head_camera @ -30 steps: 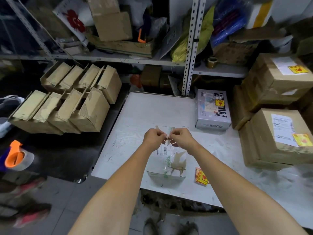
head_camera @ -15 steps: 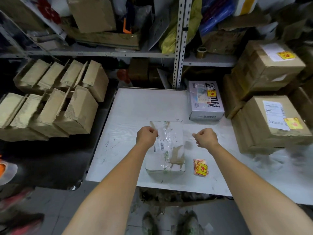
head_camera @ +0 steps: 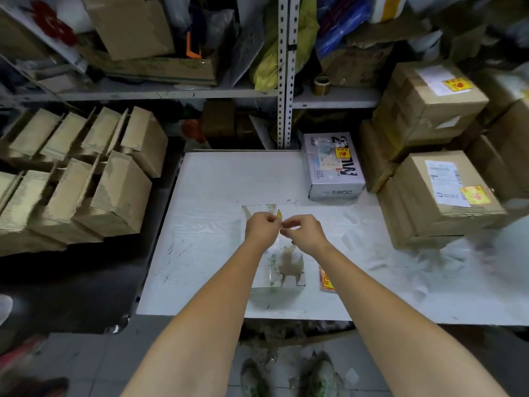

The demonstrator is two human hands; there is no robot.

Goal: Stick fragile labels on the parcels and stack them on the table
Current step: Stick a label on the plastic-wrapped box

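- My left hand [head_camera: 262,229] and right hand [head_camera: 307,233] are held out in front of me above the bench [head_camera: 217,196]. Both forearms reach in from the near edge and converge, so the knuckles almost meet.
- Left hand: fingers curled, thumb and forefinger pinching a small yellow fragile label [head_camera: 279,214].
- Right hand: fingers curled, back of the hand up, fingertips closed on the lower end of the same label. How much of it they hold I cannot tell.
- The label shows only as a narrow sliver. It stands nearly on edge, its free tip pointing up and toward the far edge of the bench.
- Below my hands the clear parcel [head_camera: 276,262] lies flat on the bench, close to the near edge. Its long axis runs from near edge to far edge, and my hands cover part of its far half.
- The label stack [head_camera: 326,279] lies just beside the parcel on its right, partly hidden by my right forearm.
- A grey printed box [head_camera: 333,167] stands toward the far edge, already bearing a yellow label on top.
- Brown cartons [head_camera: 440,193] are stacked along the right edge, with yellow labels on their tops.
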